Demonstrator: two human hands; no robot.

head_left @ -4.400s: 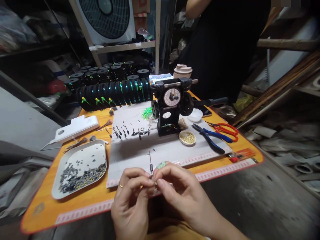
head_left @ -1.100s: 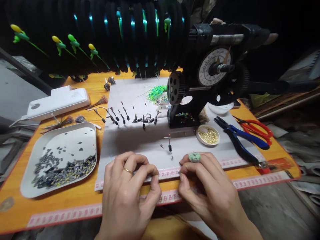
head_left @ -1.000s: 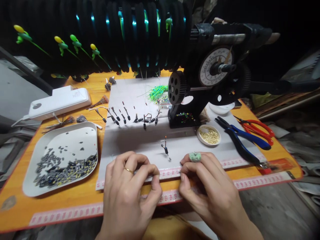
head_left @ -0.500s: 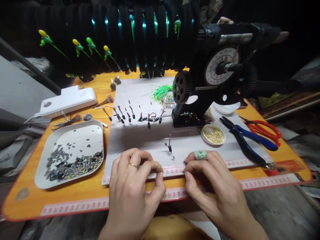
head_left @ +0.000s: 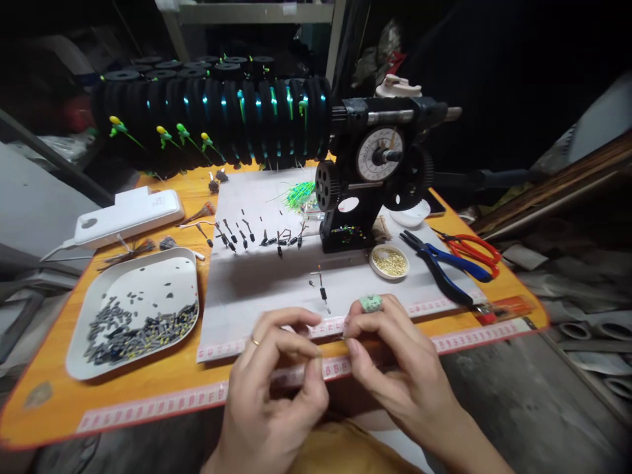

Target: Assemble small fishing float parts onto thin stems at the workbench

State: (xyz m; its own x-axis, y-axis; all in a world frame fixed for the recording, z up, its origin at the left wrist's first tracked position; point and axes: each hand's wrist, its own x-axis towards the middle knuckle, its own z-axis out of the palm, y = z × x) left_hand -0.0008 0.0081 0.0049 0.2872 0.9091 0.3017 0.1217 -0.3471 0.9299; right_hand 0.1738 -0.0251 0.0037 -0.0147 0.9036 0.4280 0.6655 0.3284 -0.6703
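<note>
My left hand (head_left: 276, 385), with a ring on one finger, is closed in a pinch of thumb and forefinger over the table's front edge. My right hand (head_left: 399, 359) pinches something tiny at its fingertips, too small to name; green tape (head_left: 371, 303) wraps one finger. A narrow gap separates the two sets of fingertips. Just beyond them, on the white board (head_left: 257, 289), lies a small black piece with an orange tip (head_left: 323, 294). Pink-numbered measuring tape (head_left: 197, 401) runs along the front edge below my hands.
A white tray (head_left: 193, 289) of grey and yellow bits stands left. Behind are small black pieces (head_left: 244, 240) and a winding machine (head_left: 340, 227) with a dial and black spools (head_left: 212, 118). To the right are a dish of gold bits (head_left: 390, 262), pliers (head_left: 439, 263) and red-handled scissors (head_left: 474, 253).
My view has lifted and shows more of the background. My fingertips have come closer together, and the left hand's middle finger is straighter. The things on the table stay put.
</note>
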